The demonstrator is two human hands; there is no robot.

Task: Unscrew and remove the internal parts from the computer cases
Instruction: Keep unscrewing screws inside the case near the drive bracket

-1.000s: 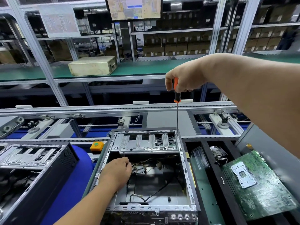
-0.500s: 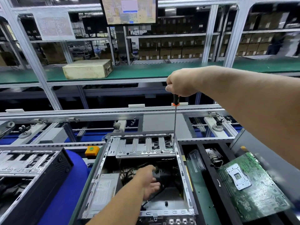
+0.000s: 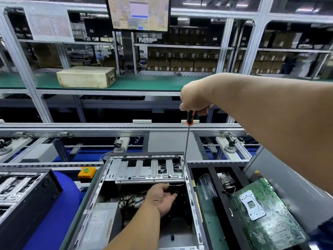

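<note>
Right hand (image 3: 195,98): grips screwdriver (image 3: 187,141), shaft near-vertical, tip at drive cage (image 3: 147,170) right edge.
Left hand (image 3: 163,200): fingers loosely spread, palm up, under cage inside computer case (image 3: 193,204); nearer hand.

Your right hand (image 3: 195,97) is raised, forearm reaching in from the right, fingers curled down round the top of the orange-and-black-handled screwdriver (image 3: 189,117), which hangs nearly upright. Your left forearm comes up from the bottom edge; your left hand (image 3: 162,198) lies palm up, fingers loosely extended, thumb uppermost.
</note>
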